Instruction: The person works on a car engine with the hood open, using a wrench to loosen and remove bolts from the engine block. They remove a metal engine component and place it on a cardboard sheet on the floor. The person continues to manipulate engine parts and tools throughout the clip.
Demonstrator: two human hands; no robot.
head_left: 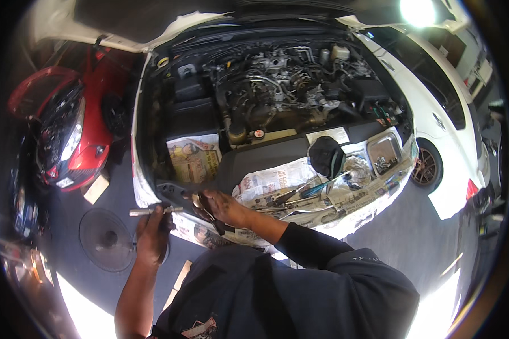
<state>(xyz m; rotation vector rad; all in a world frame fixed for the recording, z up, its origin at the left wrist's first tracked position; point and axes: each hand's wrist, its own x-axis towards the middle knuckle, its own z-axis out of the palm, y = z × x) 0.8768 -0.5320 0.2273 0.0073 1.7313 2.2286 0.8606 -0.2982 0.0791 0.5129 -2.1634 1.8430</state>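
Observation:
Low over the car's front left corner, my left hand [152, 238] closes its fingers round a slim silver metal rod [141, 213], which lies crosswise and sticks out on both sides. My right hand [229, 209] is beside it, wrapped on a dark, curved piece with a shiny metal edge [201, 205]; its kind is too unclear to name. The two held things are close together, with a small gap between them. Beyond both hands is the open engine bay, with the engine [277, 85] exposed.
Newspaper [345, 212] covers the front edge. On it lie hand tools [300, 192], a crumpled cloth [356, 172], a black cap-like thing [326, 157] and a metal tray [385, 150] of small parts. A red car [90, 135] stands left, a white car [435, 101] right. A round dark disc [106, 240] is lower left.

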